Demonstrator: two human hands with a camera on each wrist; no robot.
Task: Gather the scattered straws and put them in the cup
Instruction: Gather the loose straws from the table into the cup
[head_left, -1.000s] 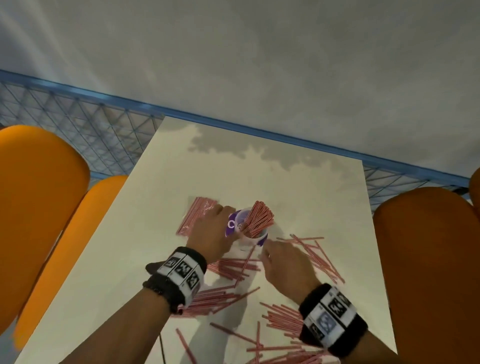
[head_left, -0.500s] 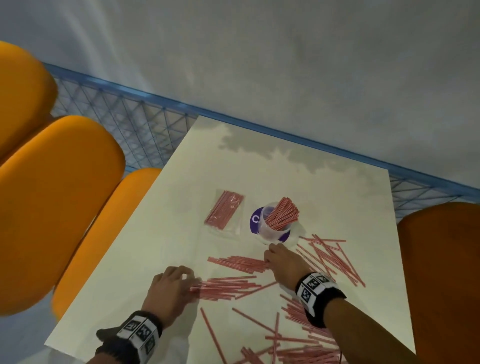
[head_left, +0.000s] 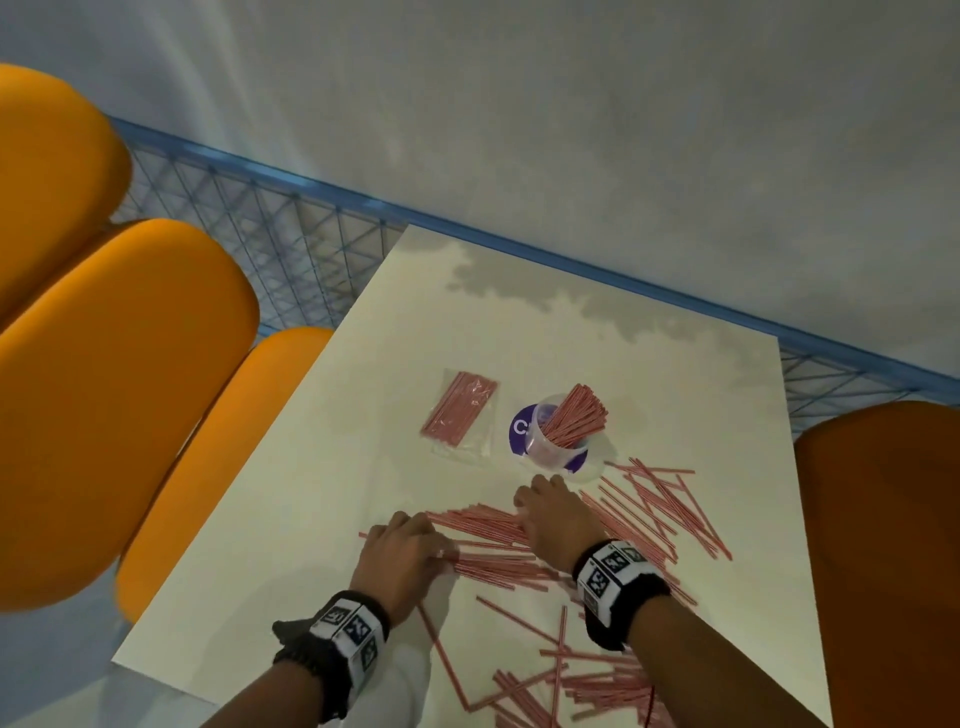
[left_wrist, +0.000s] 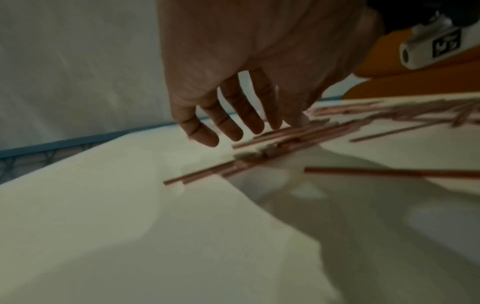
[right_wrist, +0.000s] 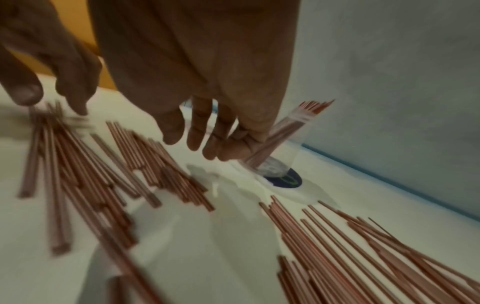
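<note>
A clear plastic cup (head_left: 555, 441) stands on a purple disc (head_left: 519, 429) at mid table, with a bunch of red straws (head_left: 575, 414) leaning in it; the cup (right_wrist: 281, 164) also shows in the right wrist view. Many red straws (head_left: 652, 506) lie scattered on the white table (head_left: 322, 467). A loose row of straws (head_left: 480, 525) lies between my hands. My left hand (head_left: 402, 545) touches its left end with straight fingers (left_wrist: 255, 121). My right hand (head_left: 556, 517) hovers over the right end, fingers (right_wrist: 197, 133) relaxed and holding nothing.
A clear packet of red straws (head_left: 460, 410) lies left of the cup. More loose straws (head_left: 561, 680) lie near the table's front edge. Orange chairs (head_left: 119, 395) stand on the left and another (head_left: 883, 545) on the right. A blue mesh rail (head_left: 291, 234) runs behind the table.
My left hand left the cup and came down to the straws at the front left. My right hand drew back from the cup's base to the same row of straws.
</note>
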